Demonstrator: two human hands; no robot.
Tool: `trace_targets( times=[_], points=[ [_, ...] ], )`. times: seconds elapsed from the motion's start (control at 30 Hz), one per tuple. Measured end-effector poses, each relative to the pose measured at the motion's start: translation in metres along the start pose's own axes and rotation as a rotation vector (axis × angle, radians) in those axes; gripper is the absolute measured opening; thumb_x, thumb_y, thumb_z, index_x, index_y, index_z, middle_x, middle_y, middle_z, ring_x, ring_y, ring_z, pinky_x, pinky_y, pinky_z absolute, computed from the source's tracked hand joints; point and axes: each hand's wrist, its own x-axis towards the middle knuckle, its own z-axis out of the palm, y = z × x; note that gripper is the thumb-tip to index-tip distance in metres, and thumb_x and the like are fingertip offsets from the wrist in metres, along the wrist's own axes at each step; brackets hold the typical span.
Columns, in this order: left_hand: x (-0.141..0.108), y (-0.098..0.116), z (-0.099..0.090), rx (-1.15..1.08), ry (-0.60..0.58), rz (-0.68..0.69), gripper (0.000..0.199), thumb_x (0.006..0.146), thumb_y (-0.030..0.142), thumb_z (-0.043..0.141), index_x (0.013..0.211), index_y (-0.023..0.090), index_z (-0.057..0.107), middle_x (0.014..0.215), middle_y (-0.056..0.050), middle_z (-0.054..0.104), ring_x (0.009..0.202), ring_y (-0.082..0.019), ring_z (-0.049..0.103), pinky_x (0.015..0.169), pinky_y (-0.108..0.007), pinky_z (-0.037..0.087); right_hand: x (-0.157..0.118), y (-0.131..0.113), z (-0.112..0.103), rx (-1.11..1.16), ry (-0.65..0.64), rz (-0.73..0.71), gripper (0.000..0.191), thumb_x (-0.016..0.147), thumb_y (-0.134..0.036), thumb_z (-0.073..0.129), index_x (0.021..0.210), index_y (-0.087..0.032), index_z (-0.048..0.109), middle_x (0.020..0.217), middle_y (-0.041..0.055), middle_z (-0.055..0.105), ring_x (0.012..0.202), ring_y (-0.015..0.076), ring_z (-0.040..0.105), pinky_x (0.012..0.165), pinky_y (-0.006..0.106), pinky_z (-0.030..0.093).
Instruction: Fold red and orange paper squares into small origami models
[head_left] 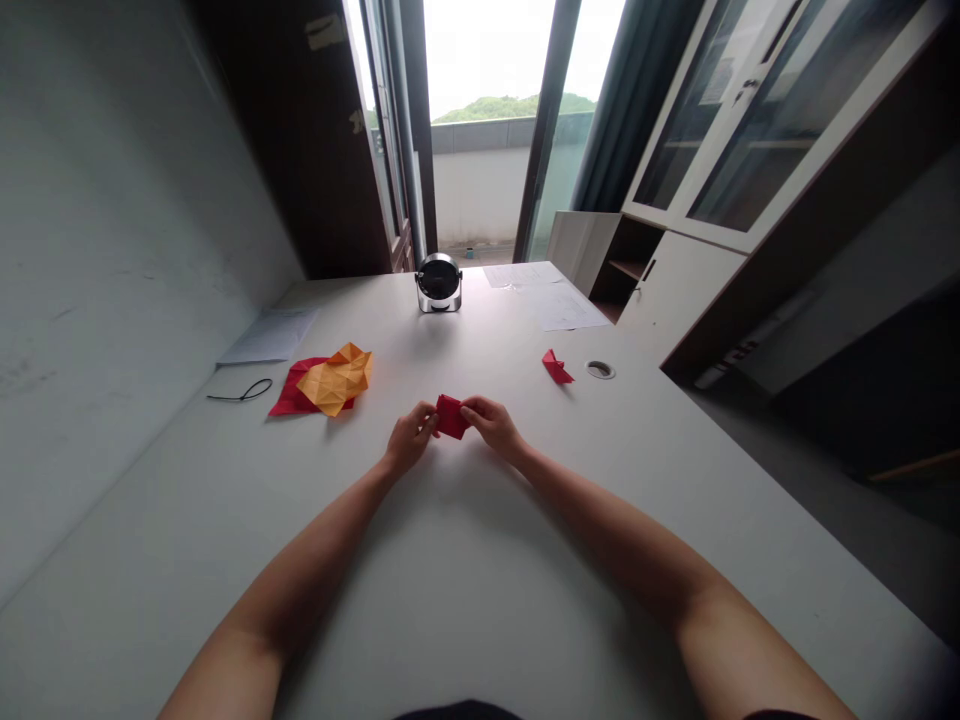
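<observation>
A small folded square of red paper (pixel 451 417) is held up just above the white table, between my two hands. My left hand (pixel 412 432) pinches its left edge, fingers curled. On the other side, my right hand (pixel 489 420) grips the upper right corner between thumb and forefinger. Fine creases in the paper are too small to make out. To the left lies a creased orange paper sheet (pixel 336 380) on top of a flat red paper sheet (pixel 292 390). A folded red paper piece (pixel 556 367) rests apart on the right.
At the table's far edge stands a round black-and-silver device (pixel 439 283) on a bracket. Printed papers (pixel 562 302) lie at the back right, more sheets (pixel 268 335) at the left wall. A black cable tie (pixel 241 393) and a round cable hole (pixel 600 370) flank the work area.
</observation>
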Motion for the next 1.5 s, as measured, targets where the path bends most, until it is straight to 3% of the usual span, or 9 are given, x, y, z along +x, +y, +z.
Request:
trace_targets(
  times=[0.1,0.27,0.33,0.57,0.8,0.9,1.1,1.33,1.5],
  points=[
    [0.000,0.002,-0.001,0.016,0.025,0.010,0.016,0.091,0.036,0.054,0.103,0.025,0.056,0.082,0.001,0.072,0.061,-0.015,0.065,0.064,-0.026,0.044,0.000,0.001,0.000,-0.017,-0.003,-0.001,0.032,0.082,-0.048,0.065,0.088,-0.016,0.066,0.077,0.0038,0.068,0.071,0.0170,0.063,0.070,0.032,0.053],
    [0.000,0.005,-0.001,0.008,0.025,-0.002,0.028,0.091,0.035,0.055,0.117,0.026,0.054,0.083,0.000,0.073,0.062,-0.017,0.067,0.064,-0.026,0.045,-0.001,0.001,0.001,-0.052,-0.010,-0.034,0.035,0.086,-0.041,0.060,0.115,-0.020,0.061,0.086,0.0038,0.071,0.075,0.0177,0.065,0.070,0.032,0.054],
    [-0.001,0.004,0.000,0.007,0.021,-0.002,0.031,0.090,0.036,0.056,0.120,0.025,0.056,0.084,-0.001,0.073,0.065,-0.018,0.067,0.065,-0.027,0.046,-0.003,-0.001,0.001,-0.129,0.006,-0.052,0.031,0.087,-0.038,0.058,0.112,-0.021,0.063,0.087,0.0036,0.071,0.077,0.0177,0.065,0.072,0.032,0.053],
    [-0.001,-0.003,-0.002,0.148,0.033,0.063,0.024,0.091,0.040,0.055,0.095,0.022,0.071,0.078,-0.003,0.070,0.068,-0.018,0.062,0.065,-0.027,0.045,-0.011,-0.014,0.004,-0.439,-0.030,-0.166,0.020,0.091,-0.028,0.052,0.097,-0.022,0.070,0.084,0.0012,0.072,0.071,0.0147,0.062,0.070,0.028,0.048],
    [0.002,-0.006,-0.001,0.095,0.056,0.033,0.030,0.092,0.043,0.053,0.105,0.021,0.070,0.083,-0.003,0.073,0.072,-0.017,0.065,0.067,-0.026,0.048,-0.011,-0.015,0.006,-0.500,-0.048,-0.184,0.021,0.092,-0.027,0.052,0.099,-0.023,0.071,0.084,0.0014,0.073,0.068,0.0138,0.062,0.069,0.027,0.048],
    [0.002,-0.005,0.000,0.112,0.024,0.059,0.027,0.092,0.041,0.055,0.097,0.021,0.072,0.082,-0.003,0.072,0.074,-0.017,0.064,0.069,-0.026,0.048,-0.010,-0.012,0.006,-0.500,-0.043,-0.194,0.020,0.092,-0.027,0.052,0.098,-0.023,0.071,0.086,0.0012,0.073,0.070,0.0141,0.063,0.070,0.027,0.048],
    [0.003,-0.004,-0.002,0.120,0.084,0.120,0.024,0.089,0.040,0.060,0.087,0.020,0.073,0.079,-0.004,0.068,0.069,-0.015,0.059,0.065,-0.025,0.045,-0.008,-0.006,0.004,-0.377,0.038,-0.137,0.019,0.088,-0.033,0.058,0.099,-0.022,0.068,0.082,0.0018,0.071,0.072,0.0158,0.063,0.066,0.027,0.049],
    [0.010,-0.017,-0.002,-0.291,0.123,-0.053,0.028,0.087,0.043,0.062,0.090,0.016,0.066,0.065,0.000,0.060,0.057,-0.012,0.054,0.056,-0.024,0.046,-0.001,-0.003,0.000,0.008,-0.021,-0.009,0.027,0.082,-0.041,0.067,0.095,-0.017,0.064,0.075,0.0029,0.068,0.067,0.0155,0.061,0.064,0.028,0.049],
    [0.010,-0.018,0.002,-0.369,0.054,-0.054,0.028,0.085,0.042,0.065,0.094,0.015,0.065,0.065,0.000,0.060,0.058,-0.012,0.056,0.057,-0.025,0.049,0.000,-0.007,-0.001,0.152,0.006,0.038,0.029,0.080,-0.045,0.070,0.087,-0.017,0.066,0.077,0.0033,0.067,0.068,0.0145,0.058,0.064,0.029,0.047]
  ],
)
